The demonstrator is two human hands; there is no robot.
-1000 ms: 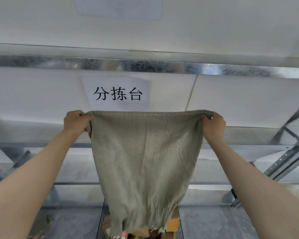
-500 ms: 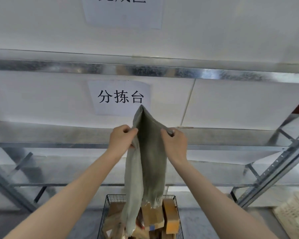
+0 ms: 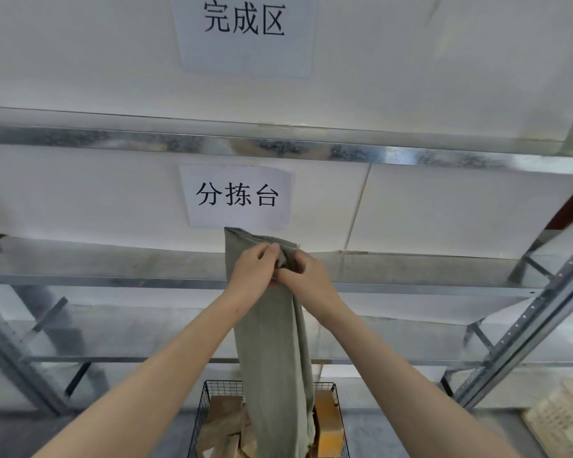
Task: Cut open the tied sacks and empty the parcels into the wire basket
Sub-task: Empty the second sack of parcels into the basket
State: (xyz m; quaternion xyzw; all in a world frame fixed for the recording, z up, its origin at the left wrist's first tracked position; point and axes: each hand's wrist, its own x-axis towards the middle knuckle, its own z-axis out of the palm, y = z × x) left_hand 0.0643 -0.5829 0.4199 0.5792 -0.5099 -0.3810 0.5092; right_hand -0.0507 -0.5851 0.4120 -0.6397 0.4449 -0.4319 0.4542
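Grey-green woven cloth makes up the sack [image 3: 272, 342], which hangs limp and flat, folded lengthwise into a narrow strip. Its hemmed top corner stands up just above the hands, and a little fraying shows near its lower end. Both hands meet at the top of the sack, almost touching each other. The left hand [image 3: 252, 272] has its fingers and thumb curled round the upper hem, pinching the fold. The right hand [image 3: 308, 279] sits just below and beside it, fingers bent and gripping the same bunched cloth from the other side. From this grip the sack drops straight down between the two forearms, and its lower end hangs into the black wire basket [image 3: 200, 414] at the bottom of the view. Brown cardboard parcels [image 3: 225, 414] lie in the basket on either side of the cloth. Behind the hands runs a grey metal shelf [image 3: 113, 259], with white board above it carrying a paper sign [image 3: 237, 195], and a second sign [image 3: 244, 21] higher up.
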